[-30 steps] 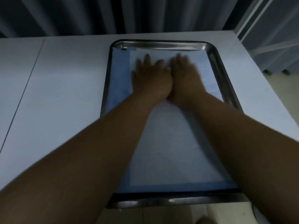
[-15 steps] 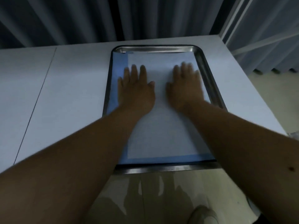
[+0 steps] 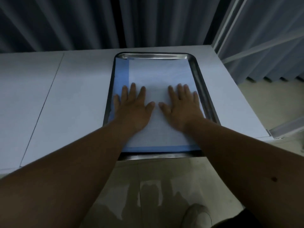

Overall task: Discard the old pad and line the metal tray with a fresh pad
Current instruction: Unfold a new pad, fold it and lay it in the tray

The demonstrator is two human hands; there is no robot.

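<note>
Steel tray (image 3: 199, 89) sits on the white counter (image 3: 79, 96), near rim overhanging the edge. We see the fresh pad (image 3: 158, 76), white with blue border, lying inside it. Left hand (image 3: 133, 109) and right hand (image 3: 181, 107) lie flat, palms down, fingers spread, each grip wide and holding nothing. A second ago they were together at the far end; now they're apart and nearer us. We judge smoothing nearly done. Old pad not in view.
</note>
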